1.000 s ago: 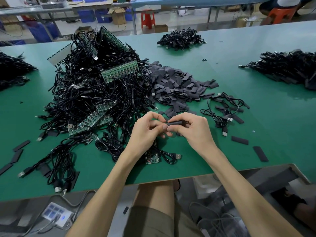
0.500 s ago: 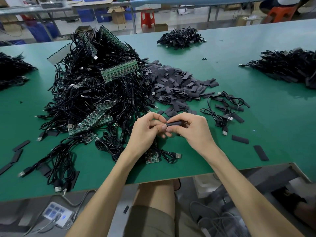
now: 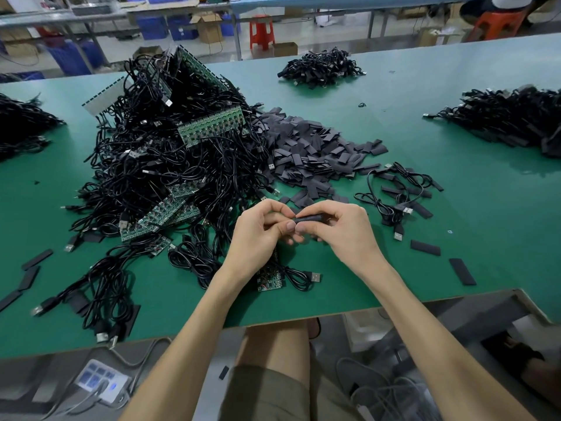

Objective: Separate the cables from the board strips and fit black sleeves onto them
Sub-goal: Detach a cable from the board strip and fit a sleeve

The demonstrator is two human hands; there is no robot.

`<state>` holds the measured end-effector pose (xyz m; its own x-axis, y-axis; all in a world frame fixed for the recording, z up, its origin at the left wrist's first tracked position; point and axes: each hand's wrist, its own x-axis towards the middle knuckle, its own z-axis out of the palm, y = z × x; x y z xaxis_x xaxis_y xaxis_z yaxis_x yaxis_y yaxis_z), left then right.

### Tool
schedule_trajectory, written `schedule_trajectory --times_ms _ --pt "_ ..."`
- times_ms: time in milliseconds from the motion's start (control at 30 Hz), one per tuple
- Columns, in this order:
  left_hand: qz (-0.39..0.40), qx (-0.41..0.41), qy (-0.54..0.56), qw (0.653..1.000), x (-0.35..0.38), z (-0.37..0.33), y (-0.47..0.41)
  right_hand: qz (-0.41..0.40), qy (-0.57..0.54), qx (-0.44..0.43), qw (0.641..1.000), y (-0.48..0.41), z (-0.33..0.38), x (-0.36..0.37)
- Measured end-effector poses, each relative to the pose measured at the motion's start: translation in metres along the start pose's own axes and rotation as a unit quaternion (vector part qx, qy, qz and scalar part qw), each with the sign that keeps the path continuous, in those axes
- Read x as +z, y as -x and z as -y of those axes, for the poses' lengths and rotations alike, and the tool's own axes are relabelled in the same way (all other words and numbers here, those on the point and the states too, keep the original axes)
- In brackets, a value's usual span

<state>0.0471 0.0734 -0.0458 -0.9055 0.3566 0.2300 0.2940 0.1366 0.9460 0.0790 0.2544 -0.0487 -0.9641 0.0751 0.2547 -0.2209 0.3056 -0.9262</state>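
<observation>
Just beside the cable heap [image 3: 170,165], above the tabletop [image 3: 485,214], my right hand [image 3: 344,230] pinches the black sleeve [image 3: 309,220] in a closed grip. My left hand [image 3: 259,230] nips its near end and perhaps feeds something in, but the fingers hide it. I judge the sleeve light, soft and squashable, so I'd hold its sides gently.

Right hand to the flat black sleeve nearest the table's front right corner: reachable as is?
Probably yes: only bare green table lies between the right hand and that flat black sleeve. Its grip is occupied, though, pinching a rounded black sleeve.
</observation>
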Motion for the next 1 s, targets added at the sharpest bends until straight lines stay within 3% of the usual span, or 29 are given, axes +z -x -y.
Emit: schedule_trajectory --times_ms 733,867,1000 --pt "-0.007 0.026 -0.046 0.999 0.000 -0.002 0.002 0.003 -0.067 0.012 0.998 0.000 0.000 -0.001" --pt "-0.009 0.032 -0.080 0.996 0.003 -0.006 0.002 -0.057 -0.133 0.014 0.989 -0.001 0.000 -0.005" --pt "0.008 0.066 -0.199 0.978 0.007 -0.014 0.003 -0.110 -0.171 0.011 0.979 0.000 0.000 -0.008"
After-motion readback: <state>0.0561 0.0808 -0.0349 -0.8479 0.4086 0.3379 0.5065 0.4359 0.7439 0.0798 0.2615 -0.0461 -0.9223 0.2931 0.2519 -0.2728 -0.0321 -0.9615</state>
